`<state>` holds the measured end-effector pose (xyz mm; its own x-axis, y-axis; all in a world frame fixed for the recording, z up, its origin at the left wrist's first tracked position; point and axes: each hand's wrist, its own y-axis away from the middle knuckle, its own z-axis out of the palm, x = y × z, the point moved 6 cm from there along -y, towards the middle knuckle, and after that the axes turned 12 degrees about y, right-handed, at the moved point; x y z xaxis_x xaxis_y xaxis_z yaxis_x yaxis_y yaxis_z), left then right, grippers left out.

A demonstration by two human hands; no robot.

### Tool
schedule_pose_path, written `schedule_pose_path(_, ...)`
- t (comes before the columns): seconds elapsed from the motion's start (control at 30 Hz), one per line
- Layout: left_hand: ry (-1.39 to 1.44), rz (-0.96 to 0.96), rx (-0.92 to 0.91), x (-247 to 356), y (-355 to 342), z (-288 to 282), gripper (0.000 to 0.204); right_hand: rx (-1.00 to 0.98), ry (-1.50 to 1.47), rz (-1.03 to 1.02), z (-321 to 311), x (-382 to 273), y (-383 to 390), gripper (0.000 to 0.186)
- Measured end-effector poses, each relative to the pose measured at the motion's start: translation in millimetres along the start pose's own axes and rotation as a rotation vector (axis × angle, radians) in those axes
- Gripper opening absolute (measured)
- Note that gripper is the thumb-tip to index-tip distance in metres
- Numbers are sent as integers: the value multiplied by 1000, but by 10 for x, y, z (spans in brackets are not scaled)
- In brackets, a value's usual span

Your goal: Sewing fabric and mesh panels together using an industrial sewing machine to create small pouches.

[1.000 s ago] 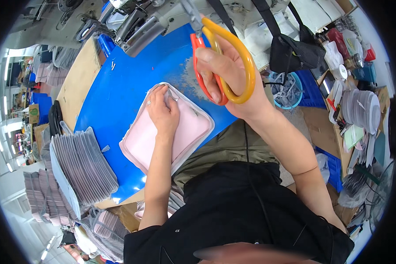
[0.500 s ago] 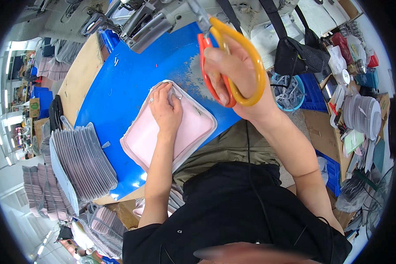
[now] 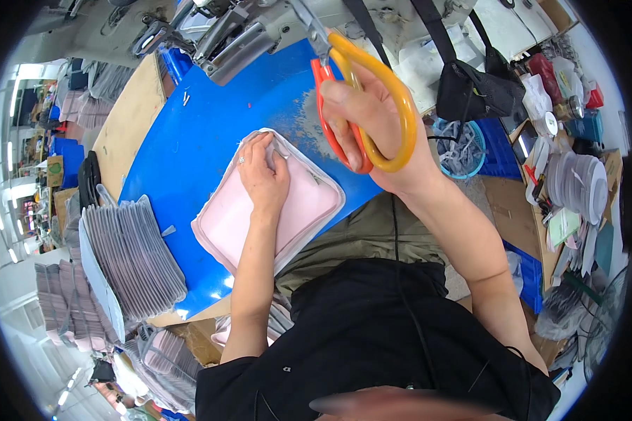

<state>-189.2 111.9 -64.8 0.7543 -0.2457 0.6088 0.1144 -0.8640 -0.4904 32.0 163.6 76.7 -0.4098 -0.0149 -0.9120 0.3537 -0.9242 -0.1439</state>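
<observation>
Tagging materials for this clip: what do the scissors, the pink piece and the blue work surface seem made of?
Scissors: apparently metal blades, grey sheen; handles probably plastic, smooth and glossy. Pink piece: likely fabric, matte, with soft, uneven edges. Blue work surface: perhaps plastic or laminate, glossy, with bright reflections.

The blue tabletop [image 3: 189, 154] bears a pink fabric piece [image 3: 305, 210], a small grey scrap [image 3: 168, 230] and a red speck [image 3: 250, 105].
</observation>
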Motion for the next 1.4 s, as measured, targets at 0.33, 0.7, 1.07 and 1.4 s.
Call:
schedule_pose_path(0.33, 441, -30, 351, 330, -528, -560, 25, 5, 65, 66, -13, 51, -7, 51)
schedule_pose_path(0.7, 719, 88, 467, 739, -1449, -638, 37, 35, -11, 128, 9, -126, 103, 27)
schedule_pose_path(1.07, 720, 98, 465, 736, -1435, -609, 38, -115, -131, 172, 364, 117, 93, 29)
schedule_pose_path(1.4, 716, 87, 469, 715, -1437, -614, 35, -88, -124, 168, 461, 169, 94, 21)
